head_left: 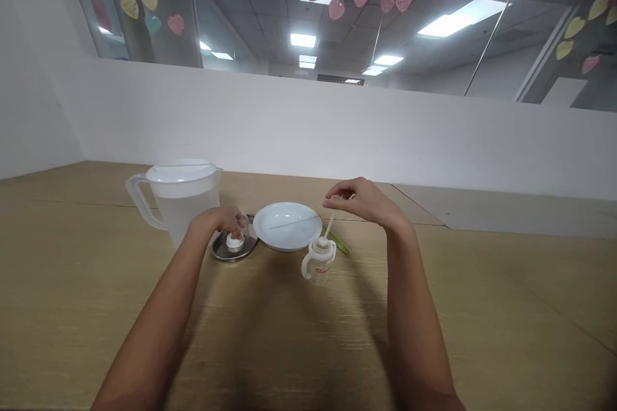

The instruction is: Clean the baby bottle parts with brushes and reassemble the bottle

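My left hand (225,219) reaches down over a round metal tray (222,253), its fingers bent onto a small white cap (234,244). Just beyond those fingertips stands a clear piece, partly hidden. A clear baby bottle (319,264) with white handles, red print and a white straw sticking up from its top stands on the table. Above and right of the bottle, my right hand (359,197) is raised with the fingers pinched around something small and pale, too small to name. The hand is apart from the straw.
A white bowl (286,241) with a thin rod lying across it stands between the tray and the bottle. A green strip (339,241) lies behind the bottle. At the left stands a lidded plastic pitcher (176,189). A white wall (289,122) borders the table's far side.
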Motion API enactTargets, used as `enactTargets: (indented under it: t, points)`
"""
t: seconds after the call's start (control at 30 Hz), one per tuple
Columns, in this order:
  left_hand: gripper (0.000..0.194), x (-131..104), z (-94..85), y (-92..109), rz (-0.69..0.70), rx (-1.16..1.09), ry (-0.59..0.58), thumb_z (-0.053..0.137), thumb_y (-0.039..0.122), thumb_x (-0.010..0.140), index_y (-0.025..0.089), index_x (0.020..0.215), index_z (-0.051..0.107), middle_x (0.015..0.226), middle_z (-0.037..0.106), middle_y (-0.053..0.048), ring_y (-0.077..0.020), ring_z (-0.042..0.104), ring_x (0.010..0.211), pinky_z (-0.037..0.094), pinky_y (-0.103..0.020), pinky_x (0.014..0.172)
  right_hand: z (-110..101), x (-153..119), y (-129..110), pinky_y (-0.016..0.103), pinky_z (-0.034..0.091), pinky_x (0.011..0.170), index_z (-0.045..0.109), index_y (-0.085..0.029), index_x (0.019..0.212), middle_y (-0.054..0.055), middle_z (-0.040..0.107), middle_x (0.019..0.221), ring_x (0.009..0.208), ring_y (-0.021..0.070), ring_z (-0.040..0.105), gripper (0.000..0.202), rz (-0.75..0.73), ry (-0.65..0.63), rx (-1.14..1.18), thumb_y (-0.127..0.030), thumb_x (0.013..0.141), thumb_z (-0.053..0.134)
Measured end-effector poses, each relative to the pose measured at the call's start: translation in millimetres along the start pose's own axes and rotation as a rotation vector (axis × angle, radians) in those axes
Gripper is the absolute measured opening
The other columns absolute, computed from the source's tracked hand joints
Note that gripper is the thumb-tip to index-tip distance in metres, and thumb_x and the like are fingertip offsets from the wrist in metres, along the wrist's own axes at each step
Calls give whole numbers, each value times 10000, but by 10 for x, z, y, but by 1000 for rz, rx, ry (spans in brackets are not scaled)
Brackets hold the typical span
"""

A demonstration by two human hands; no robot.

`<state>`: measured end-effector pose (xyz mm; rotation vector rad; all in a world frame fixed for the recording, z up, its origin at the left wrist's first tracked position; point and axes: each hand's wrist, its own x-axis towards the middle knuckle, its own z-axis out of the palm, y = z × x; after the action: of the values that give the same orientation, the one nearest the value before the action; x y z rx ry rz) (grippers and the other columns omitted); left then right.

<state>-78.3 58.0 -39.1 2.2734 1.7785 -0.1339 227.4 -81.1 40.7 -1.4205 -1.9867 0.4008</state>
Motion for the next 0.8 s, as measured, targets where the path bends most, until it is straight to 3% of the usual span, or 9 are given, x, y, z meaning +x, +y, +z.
enactTargets:
  t: [0.23,0.33,0.47,0.63,0.8]
  points:
    - [357,86,61,13,-47,67,30,646,190,478,169,834,651,840,664,-64,-205,591,742,426,-246,609,122,113,100,234,388,569,646,-172,736,40,638,784,705,142,554,225,68,-205,-192,-382,655,638]
    - [327,65,87,81,-75,83,26,632,146,475,143,802,649,755,660,-86,-217,600,685,437,-272,592,248,169,95,226,372,533,623,-176,702,43,654,780,694,146,573,190,117,-280,-315,-340,623,673]
    - [168,-49,107,203,-74,92,19,607,127,478,137,644,628,623,633,-91,-231,603,632,442,-293,568,430,209,28,253,359,471,593,-171,623,57,628,608,559,166,571,209,181,-362,-451,-342,591,708]
    - [48,-152,56,273,-54,84,31,569,105,471,127,512,561,576,616,-111,-239,592,603,425,-300,541,552,233,-9,270,385,482,608,-183,588,47,578,486,558,197,590,216,142,-355,-469,-330,540,760]
    - [167,-308,-135,375,21,39,107,529,169,551,139,693,611,736,651,-85,-207,587,666,396,-265,551,512,215,-4,294,385,520,648,-157,714,129,658,709,680,244,607,316,147,-249,-495,-450,611,701]
